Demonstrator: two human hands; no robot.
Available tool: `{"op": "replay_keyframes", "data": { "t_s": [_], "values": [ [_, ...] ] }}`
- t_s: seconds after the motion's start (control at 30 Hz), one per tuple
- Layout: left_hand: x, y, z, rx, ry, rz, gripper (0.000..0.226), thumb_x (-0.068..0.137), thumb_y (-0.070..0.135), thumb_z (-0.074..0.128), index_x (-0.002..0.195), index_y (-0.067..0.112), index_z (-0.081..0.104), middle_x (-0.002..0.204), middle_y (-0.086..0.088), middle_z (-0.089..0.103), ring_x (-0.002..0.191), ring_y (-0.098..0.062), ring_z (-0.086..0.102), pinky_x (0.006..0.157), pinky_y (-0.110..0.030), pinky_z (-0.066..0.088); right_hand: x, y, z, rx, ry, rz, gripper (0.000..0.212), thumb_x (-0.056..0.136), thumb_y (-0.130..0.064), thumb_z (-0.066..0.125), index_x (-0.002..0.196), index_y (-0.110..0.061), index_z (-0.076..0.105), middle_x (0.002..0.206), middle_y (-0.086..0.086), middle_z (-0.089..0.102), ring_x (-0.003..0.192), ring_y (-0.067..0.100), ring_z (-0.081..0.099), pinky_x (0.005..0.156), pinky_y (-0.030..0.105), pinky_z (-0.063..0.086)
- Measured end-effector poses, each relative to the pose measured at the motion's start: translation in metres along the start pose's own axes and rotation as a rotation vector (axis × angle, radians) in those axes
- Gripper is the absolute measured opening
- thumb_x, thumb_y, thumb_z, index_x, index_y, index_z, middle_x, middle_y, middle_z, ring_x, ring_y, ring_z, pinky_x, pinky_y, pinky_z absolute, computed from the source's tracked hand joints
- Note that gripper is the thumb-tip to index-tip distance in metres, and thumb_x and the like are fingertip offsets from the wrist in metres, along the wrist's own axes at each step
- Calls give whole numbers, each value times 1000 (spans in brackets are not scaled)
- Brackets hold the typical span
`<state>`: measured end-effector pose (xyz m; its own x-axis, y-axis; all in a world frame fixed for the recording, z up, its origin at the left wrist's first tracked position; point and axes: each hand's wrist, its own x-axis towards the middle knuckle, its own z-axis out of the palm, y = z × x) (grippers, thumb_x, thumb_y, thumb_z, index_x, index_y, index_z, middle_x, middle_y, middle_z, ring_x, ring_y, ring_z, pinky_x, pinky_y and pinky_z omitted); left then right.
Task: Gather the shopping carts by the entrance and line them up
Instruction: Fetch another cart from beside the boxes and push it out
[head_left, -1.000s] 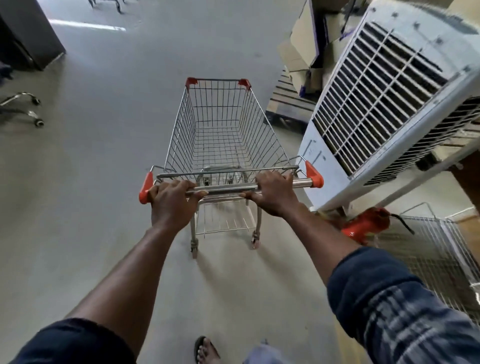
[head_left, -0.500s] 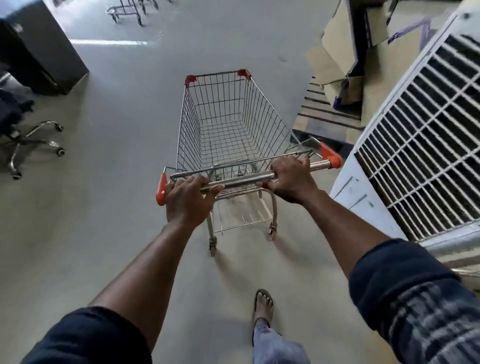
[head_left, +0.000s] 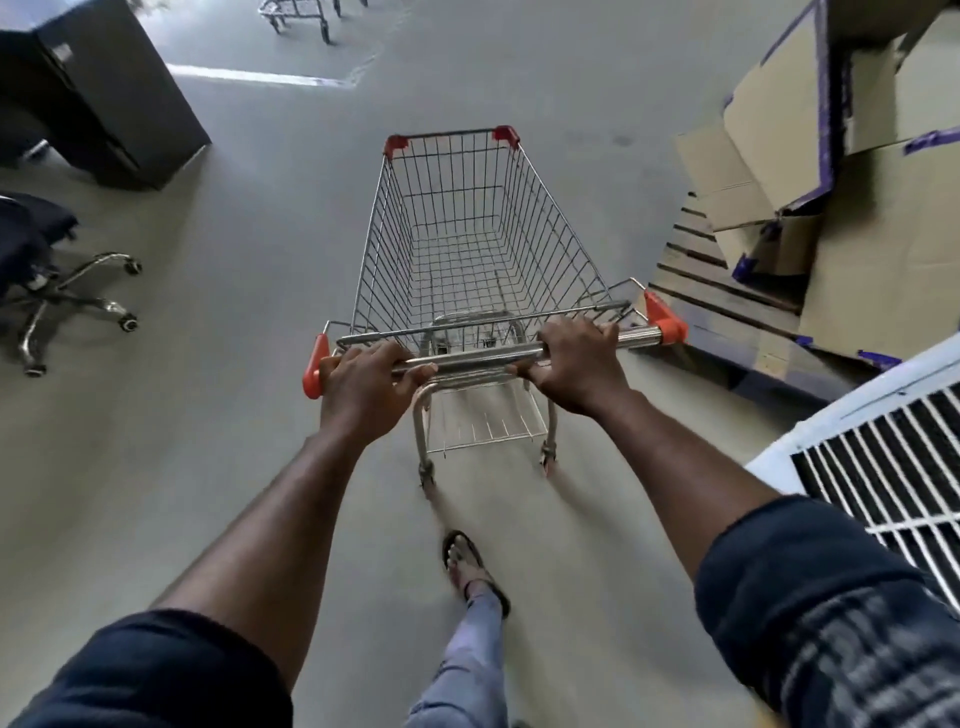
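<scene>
An empty wire shopping cart (head_left: 467, 244) with orange corner caps stands on the grey floor straight ahead of me. Its chrome handle bar (head_left: 483, 357) runs across the near end. My left hand (head_left: 363, 387) is closed around the bar near its left orange end. My right hand (head_left: 576, 364) grips the bar toward the right end. The wheels and lower frame of more carts (head_left: 301, 15) show at the top edge, far ahead.
A dark cabinet (head_left: 114, 98) and an office chair (head_left: 57, 280) with a chrome wheeled base stand on the left. Flattened cardboard boxes (head_left: 841, 171) lie on a wooden pallet (head_left: 727, 306) to the right. A white louvred unit (head_left: 883, 467) sits at my near right. Open floor lies ahead.
I have pushed the cart forward past the white louvred unit, which has slid to the lower right. The cabinet, chair and far carts are now closer. Both hands keep their grip.
</scene>
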<state>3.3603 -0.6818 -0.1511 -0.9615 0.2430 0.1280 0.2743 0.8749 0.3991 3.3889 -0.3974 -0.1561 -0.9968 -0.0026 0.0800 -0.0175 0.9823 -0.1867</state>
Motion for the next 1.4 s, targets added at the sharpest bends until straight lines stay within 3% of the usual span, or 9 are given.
{"op": "replay_keyframes", "data": {
  "t_s": [0.33, 0.57, 0.77, 0.87, 1.03, 1.2, 1.4],
  "values": [
    [285, -56, 10, -24, -44, 20, 45, 86, 69, 54, 106, 31, 66, 103, 7, 68, 104, -20, 56, 86, -39, 45, 266, 21, 15, -65, -39, 78, 62, 83, -78, 44, 109, -23, 56, 114, -1, 60, 115, 27, 50, 96, 49, 30],
    [430, -44, 45, -37, 44, -30, 43, 88, 64, 55, 105, 26, 66, 104, 6, 68, 103, -22, 54, 86, -39, 45, 433, 85, 14, -105, -73, 10, 56, 81, -76, 48, 105, -26, 56, 109, -1, 62, 111, 27, 54, 92, 47, 34],
    [578, -50, 75, 4, 116, -37, 52, 88, 68, 43, 105, 24, 64, 103, 3, 67, 100, -24, 55, 84, -40, 45, 598, 133, 19, -75, -66, -54, 73, 68, -84, 24, 101, -27, 56, 109, -3, 63, 109, 26, 54, 91, 45, 32],
    [662, -57, 80, -9, 109, -77, 48, 88, 65, 46, 105, 24, 63, 103, 5, 66, 100, -22, 53, 82, -38, 42, 689, 149, 21, -39, -80, -85, 61, 72, -85, 32, 92, -30, 50, 107, -2, 62, 110, 26, 53, 91, 44, 31],
    [794, -66, 84, -59, 32, -157, 40, 88, 62, 52, 105, 27, 63, 103, 9, 63, 101, -18, 50, 84, -34, 36, 832, 175, 24, -5, -107, -116, 81, 61, -89, 18, 97, -28, 56, 107, -3, 63, 112, 25, 53, 95, 45, 31],
    [908, -79, 92, -96, -3, -189, 33, 89, 59, 56, 103, 29, 62, 94, 14, 55, 99, -18, 48, 85, -37, 38, 955, 199, 30, 4, -133, -161, 71, 64, -90, 23, 90, -31, 53, 104, -3, 63, 110, 25, 54, 96, 45, 31],
    [1056, -120, 96, -71, 19, -175, 30, 91, 55, 59, 103, 29, 63, 92, 15, 52, 97, -15, 45, 81, -33, 31, 1105, 207, 49, -41, -92, -186, 64, 73, -89, 31, 89, -30, 51, 100, -5, 61, 105, 24, 55, 90, 43, 31]
  ]
}}
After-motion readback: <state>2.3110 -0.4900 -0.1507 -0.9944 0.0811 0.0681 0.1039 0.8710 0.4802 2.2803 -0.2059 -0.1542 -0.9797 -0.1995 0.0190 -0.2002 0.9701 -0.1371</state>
